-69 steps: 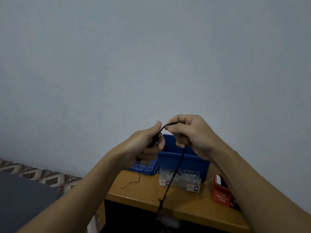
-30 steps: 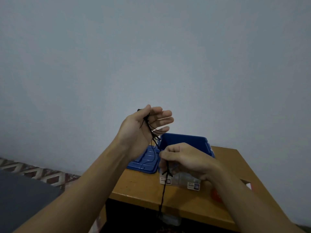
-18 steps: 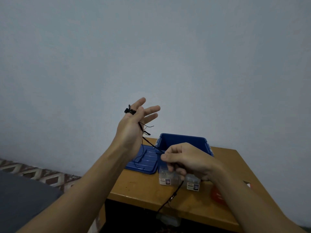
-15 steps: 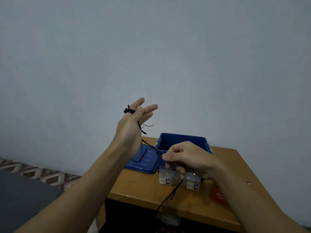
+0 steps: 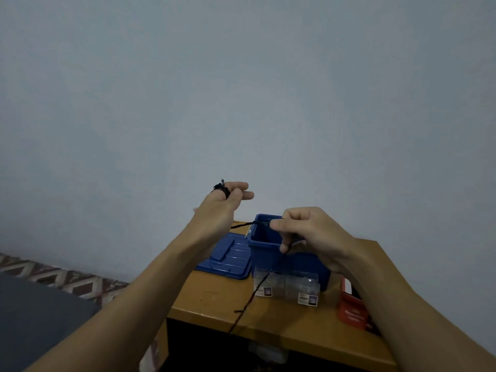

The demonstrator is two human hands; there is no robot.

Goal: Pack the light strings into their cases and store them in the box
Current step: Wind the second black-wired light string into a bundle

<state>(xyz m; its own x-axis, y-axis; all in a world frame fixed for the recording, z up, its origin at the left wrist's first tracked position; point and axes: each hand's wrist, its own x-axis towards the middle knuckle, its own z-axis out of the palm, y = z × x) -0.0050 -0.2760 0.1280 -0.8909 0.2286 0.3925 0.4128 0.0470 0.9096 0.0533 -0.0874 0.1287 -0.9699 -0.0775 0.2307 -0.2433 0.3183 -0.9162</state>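
My left hand (image 5: 224, 204) is raised above the table with a black light string (image 5: 248, 304) looped around its thumb and fingers. From there the string runs right to my right hand (image 5: 308, 236), which pinches it in front of the open blue box (image 5: 264, 248). Below my right hand the string hangs down over the table's front edge. Two clear plastic cases (image 5: 288, 287) with small labels lie on the table in front of the box.
The blue lid (image 5: 226, 257) lies flat to the left of the box. A red carton (image 5: 353, 308) stands at the right on the wooden table (image 5: 212, 300). A grey wall rises behind. A patterned floor strip and a dark surface sit at lower left.
My right hand has moved up and to the right, pulling the string taut across from my left hand. My left fingers have curled in around the wound string.
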